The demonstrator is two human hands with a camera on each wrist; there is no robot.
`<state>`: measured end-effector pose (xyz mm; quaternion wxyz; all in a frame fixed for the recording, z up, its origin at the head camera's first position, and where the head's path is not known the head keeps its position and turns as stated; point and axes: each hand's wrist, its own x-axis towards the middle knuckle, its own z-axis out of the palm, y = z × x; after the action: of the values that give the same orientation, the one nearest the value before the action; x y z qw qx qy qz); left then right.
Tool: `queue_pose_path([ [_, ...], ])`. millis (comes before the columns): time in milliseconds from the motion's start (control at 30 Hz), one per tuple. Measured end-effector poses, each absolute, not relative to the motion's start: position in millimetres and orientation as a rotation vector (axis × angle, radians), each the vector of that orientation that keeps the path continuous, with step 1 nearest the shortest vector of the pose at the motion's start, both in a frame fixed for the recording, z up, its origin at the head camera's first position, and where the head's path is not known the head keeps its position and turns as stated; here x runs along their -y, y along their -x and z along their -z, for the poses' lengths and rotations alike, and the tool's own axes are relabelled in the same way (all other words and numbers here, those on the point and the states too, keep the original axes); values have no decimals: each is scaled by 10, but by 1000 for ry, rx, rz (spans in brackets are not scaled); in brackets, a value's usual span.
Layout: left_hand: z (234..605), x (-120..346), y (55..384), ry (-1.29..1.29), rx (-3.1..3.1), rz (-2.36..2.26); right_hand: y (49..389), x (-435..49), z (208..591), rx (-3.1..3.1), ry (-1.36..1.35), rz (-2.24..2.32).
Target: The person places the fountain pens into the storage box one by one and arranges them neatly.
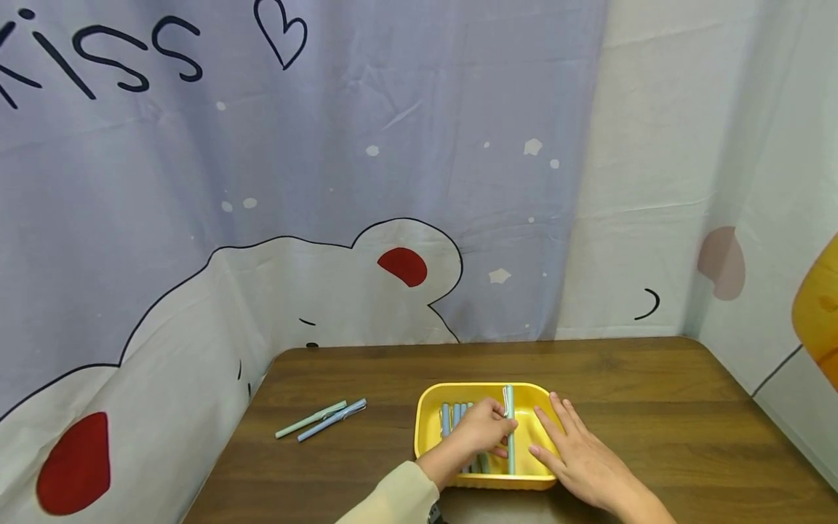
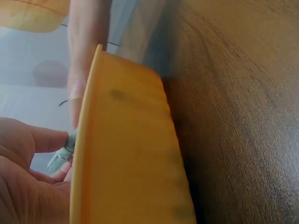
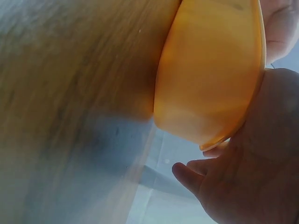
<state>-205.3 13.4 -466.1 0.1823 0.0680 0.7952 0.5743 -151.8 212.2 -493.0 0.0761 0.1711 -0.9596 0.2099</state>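
In the head view a yellow plastic basket sits on the table. My left hand reaches into it and pinches a pale green pen between thumb and fingers. The pen's clip end points to the basket's far side. Left of it, partly hidden by the hand, several blue and green pens lie side by side. My right hand is at the basket's right rim, fingers spread and straight, holding nothing. The left wrist view shows the left hand's thumb against the green pen, behind the basket wall.
A green pen and a blue pen lie close together on the wooden table, left of the basket. A printed curtain hangs behind the table and along its sides.
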Motion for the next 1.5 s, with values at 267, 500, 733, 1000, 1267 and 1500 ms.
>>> queue_pose_path([
  [267,4751,-307,2074,-153,-2221,-1595,1530,-2158,4955,2874,-513,-600],
  [500,4785,-395,2102,-89,-2204,-1575,1541,-2158,4954,2891,-497,-622],
  [733,4803,-466,2097,-82,-2213,-1565,1547,-2152,4947,2876,-496,-585],
  [1000,4854,-518,2092,-59,-2223,-1539,1535,-2150,4953,2881,-495,-557],
  [1267,4852,-564,2091,-40,-2244,-1498,1541,-2142,4957,2874,-495,-562],
  [1500,4873,-587,2106,-25,-2223,-1486,1536,-2145,4946,2874,-491,-548],
])
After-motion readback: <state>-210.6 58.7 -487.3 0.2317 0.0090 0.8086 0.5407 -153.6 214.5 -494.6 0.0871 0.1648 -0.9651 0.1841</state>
